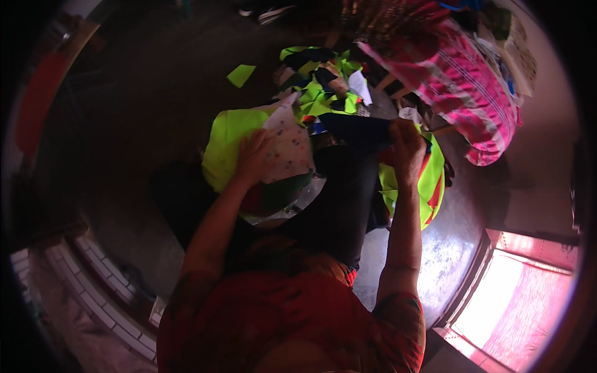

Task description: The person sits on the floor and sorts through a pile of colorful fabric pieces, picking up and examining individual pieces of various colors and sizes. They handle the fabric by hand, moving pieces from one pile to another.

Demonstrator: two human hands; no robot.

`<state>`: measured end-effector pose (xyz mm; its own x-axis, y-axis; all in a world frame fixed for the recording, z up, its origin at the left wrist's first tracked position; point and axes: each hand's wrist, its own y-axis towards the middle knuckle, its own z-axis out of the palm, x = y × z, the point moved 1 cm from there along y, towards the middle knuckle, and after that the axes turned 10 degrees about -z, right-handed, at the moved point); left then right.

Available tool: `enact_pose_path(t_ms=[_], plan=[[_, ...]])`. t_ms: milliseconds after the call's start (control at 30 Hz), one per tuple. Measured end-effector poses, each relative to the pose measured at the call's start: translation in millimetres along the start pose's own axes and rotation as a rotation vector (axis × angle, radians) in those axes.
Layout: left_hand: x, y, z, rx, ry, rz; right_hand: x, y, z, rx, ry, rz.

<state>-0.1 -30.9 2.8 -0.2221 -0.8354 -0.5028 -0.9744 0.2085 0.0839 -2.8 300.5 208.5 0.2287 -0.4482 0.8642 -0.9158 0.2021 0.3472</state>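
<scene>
My left hand [254,154] lies flat with fingers stretched out on a patchwork cloth over my lap. That cloth joins a lime-yellow piece [227,133], a white piece with small printed marks [291,140] and a dark green piece [289,194]. My right hand [407,149] is closed on one end of a dark navy fabric piece [357,129], which stretches leftward from the fingers. Below and beside the right hand sits a lime and red cloth [434,186], partly hidden by my forearm.
Beyond my lap lies a heap of mixed fabric scraps [329,84]. A single lime scrap [241,75] rests on the dark floor to its left. At the far right, pink checked cloth [463,87] drapes over something with legs. A bright opening with a pink curtain [522,311] stands at lower right.
</scene>
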Motion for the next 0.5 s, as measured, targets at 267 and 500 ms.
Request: enact_pose_path(t_ms=[267, 500], plan=[[-48, -4, -39, -0.07, -0.356, 0.062, -24, -52, 88, 0.46, -0.064, 0.053], [-89, -12, -36, 0.074, -0.608, 0.119, -29, -61, 94, 0.547, -0.021, -0.027]])
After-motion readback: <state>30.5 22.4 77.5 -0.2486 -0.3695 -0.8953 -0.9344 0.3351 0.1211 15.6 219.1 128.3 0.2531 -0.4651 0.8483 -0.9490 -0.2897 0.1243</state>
